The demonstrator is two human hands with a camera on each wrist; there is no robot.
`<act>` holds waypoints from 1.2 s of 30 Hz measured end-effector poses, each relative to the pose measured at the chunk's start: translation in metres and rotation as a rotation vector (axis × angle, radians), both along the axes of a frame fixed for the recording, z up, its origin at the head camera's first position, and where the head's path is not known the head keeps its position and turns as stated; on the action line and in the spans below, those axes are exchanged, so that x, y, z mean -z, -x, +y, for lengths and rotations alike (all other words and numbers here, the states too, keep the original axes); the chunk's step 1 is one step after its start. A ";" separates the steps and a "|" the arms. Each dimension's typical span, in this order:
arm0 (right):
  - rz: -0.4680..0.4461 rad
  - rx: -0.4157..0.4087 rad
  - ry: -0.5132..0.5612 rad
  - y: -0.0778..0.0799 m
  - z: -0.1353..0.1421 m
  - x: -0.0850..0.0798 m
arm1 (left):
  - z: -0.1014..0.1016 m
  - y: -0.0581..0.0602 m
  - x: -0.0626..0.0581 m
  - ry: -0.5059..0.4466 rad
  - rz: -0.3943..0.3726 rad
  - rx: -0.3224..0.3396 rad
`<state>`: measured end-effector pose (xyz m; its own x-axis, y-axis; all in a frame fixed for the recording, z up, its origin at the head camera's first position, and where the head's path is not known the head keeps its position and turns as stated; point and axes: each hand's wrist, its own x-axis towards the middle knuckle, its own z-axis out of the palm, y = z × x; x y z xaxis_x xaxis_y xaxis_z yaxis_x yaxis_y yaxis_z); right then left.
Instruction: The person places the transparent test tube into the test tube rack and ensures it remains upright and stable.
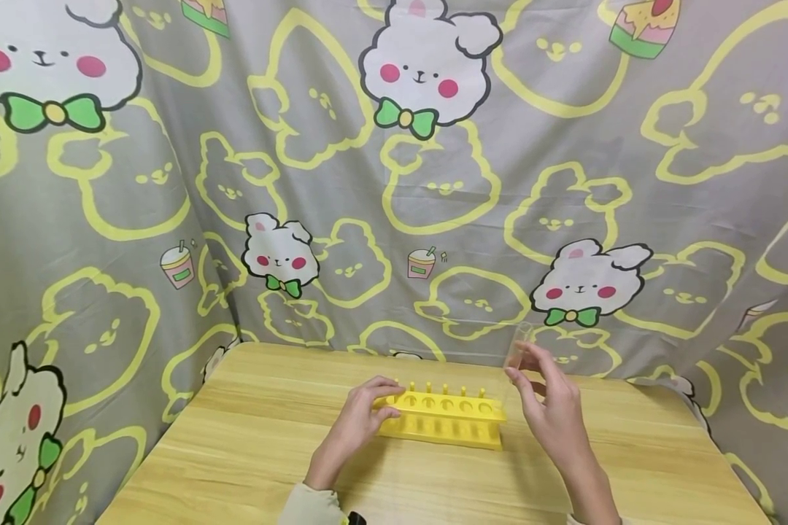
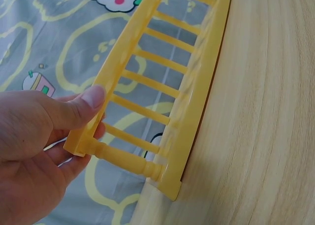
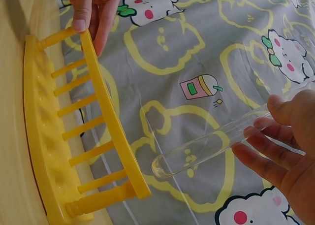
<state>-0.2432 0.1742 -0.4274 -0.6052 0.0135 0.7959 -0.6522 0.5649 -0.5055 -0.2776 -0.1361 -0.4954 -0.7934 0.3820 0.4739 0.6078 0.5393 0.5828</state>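
In the head view, a yellow rack [image 1: 443, 413] stands on the bench [image 1: 249, 445], a little below and right of the middle of the frame. The left hand [image 1: 360, 410] holds the rack's left end, its thumb to the near side and its fingers over the top. To the right of the rack, the right hand [image 1: 558, 408] pinches a clear tube [image 1: 516, 351], which is raised off the bench, nearly upright and leaning slightly. The step in hand seems to be bringing tube and rack together; setting the tube in a hole would call for its lower end to be lined up over that hole while the rack is kept steady.

In the left wrist view, the left hand enters from the left edge and grips the end of the rack's upper bar, its thumb lying on the bar and its fingers beneath.

In the right wrist view, the right hand, at the lower right, holds the tube in a narrow grip between thumb and fingers. The rounded end [image 3: 160, 168] points towards the rack's near end, apart from it, with patterned cloth [image 3: 197, 43] showing between.
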 end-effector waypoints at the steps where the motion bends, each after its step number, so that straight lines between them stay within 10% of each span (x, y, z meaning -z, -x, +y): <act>1: -0.003 0.001 0.000 0.000 0.000 0.000 | 0.000 0.000 0.000 0.000 -0.001 0.001; 36: 0.005 -0.036 -0.009 0.002 -0.015 0.004 | 0.000 0.001 -0.002 -0.006 -0.017 0.008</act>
<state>-0.2450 0.1590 -0.4315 -0.6013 -0.0151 0.7989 -0.6746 0.5454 -0.4974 -0.2788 -0.1365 -0.4937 -0.7987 0.3853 0.4623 0.6016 0.5312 0.5966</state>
